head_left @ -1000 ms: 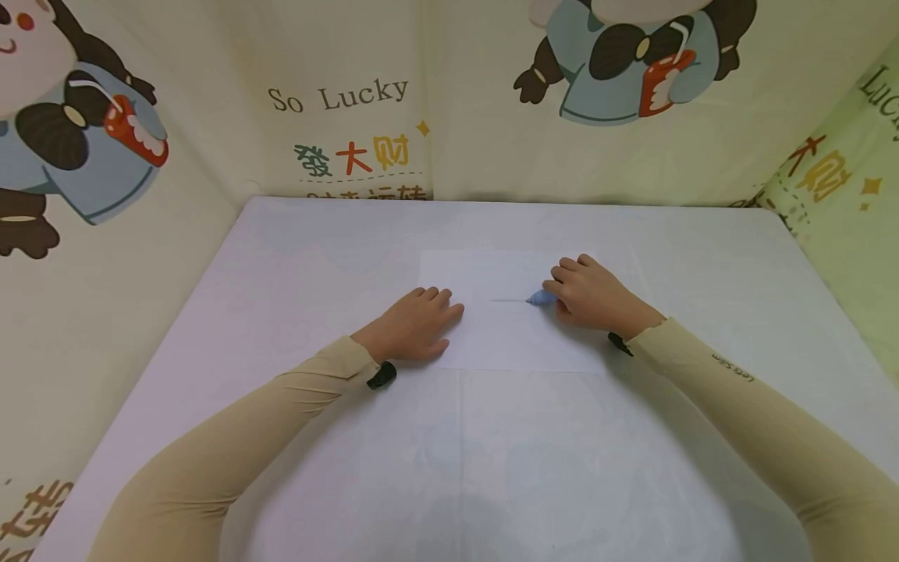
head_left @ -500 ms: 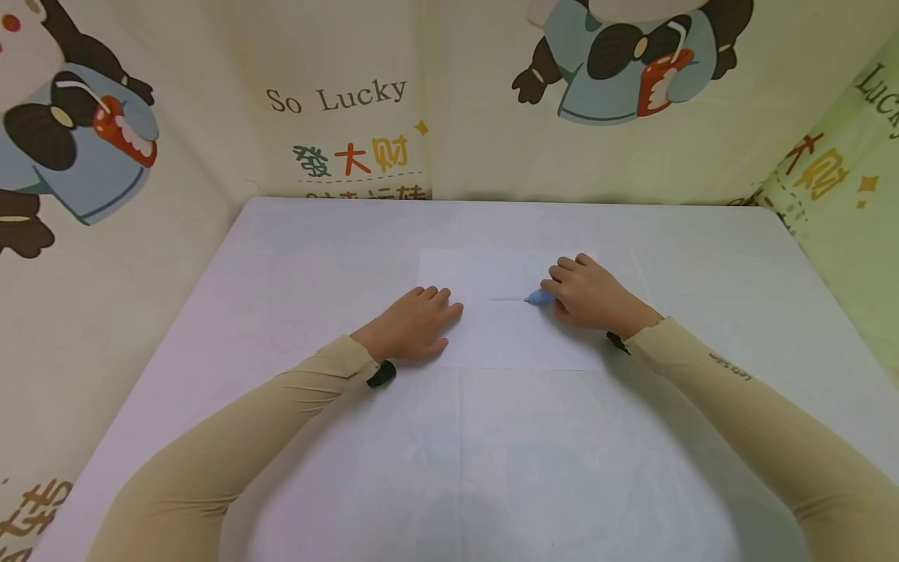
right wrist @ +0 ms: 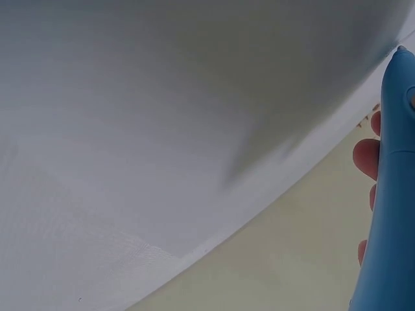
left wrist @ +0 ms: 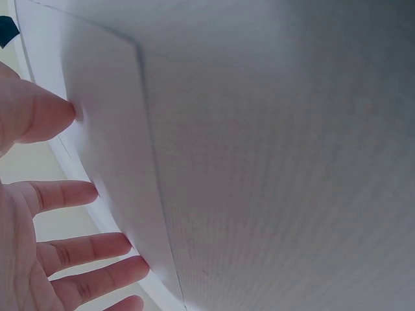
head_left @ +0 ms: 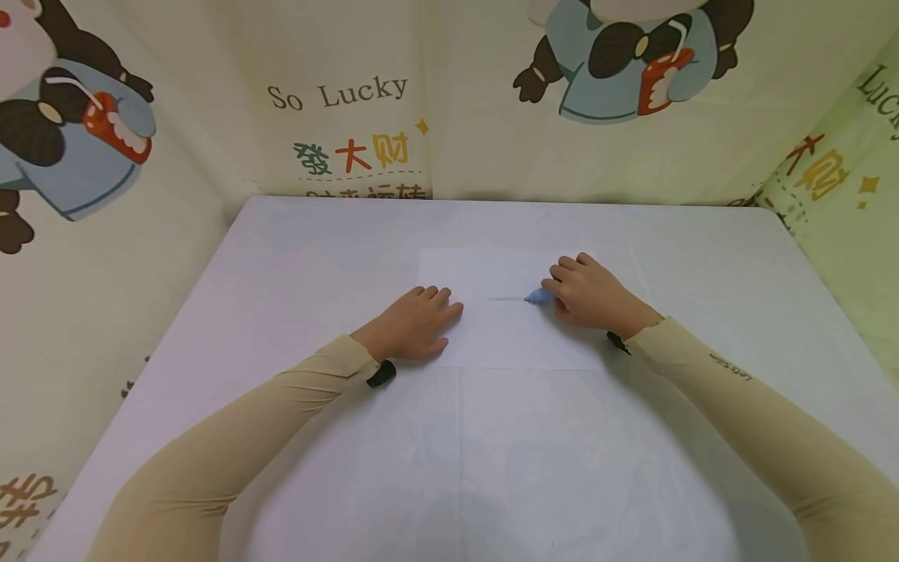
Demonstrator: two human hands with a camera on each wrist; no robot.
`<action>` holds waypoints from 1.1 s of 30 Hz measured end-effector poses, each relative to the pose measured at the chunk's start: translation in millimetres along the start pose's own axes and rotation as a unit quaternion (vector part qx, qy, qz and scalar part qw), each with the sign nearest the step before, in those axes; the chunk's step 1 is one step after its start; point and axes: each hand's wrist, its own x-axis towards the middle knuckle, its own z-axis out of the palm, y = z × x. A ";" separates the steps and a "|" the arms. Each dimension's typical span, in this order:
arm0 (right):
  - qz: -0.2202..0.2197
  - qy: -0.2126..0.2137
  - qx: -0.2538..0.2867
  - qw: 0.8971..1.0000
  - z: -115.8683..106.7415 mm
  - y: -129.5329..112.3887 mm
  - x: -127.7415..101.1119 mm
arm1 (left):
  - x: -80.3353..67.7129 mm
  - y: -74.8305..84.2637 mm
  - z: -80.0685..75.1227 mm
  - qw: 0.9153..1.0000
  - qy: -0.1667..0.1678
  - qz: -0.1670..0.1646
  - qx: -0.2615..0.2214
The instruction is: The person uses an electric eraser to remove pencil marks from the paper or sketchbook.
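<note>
A sheet of white paper (head_left: 477, 269) lies on the white table. My left hand (head_left: 413, 324) rests on its left part, fingers spread; in the left wrist view the fingertips (left wrist: 123, 243) touch the sheet near its edge. With my right hand (head_left: 595, 297) I grip a thick blue 3D pen (right wrist: 394, 175), its narrow tip pointing left and down to the paper. A thin, faint line (head_left: 504, 299) runs leftward from that tip. The pen's rear part is hidden by the right hand in the head view, while the right wrist view shows its long body and a button.
The white table (head_left: 337, 242) extends around the sheet on all sides. Behind it and at both sides hang cream curtains (head_left: 477, 156) with printed cartoon figures and lettering. A small dark device (head_left: 382, 375) sits at the left wrist, another (head_left: 618, 342) at the right.
Both hands and the pen stay almost in place. The faint line looks slightly darker. The printed curtain at the left has shifted a little to the left in view.
</note>
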 end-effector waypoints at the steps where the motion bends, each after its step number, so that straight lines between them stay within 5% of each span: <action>1: -0.001 0.002 0.000 1.000 0.2 0.1 -0.1 | 0.0 0.1 0.0 1.000 0.001 0.000 0.000; 33: 0.002 -0.004 -0.005 1.000 2.5 4.5 -1.9 | 3.3 0.4 1.2 1.000 0.011 0.003 -0.003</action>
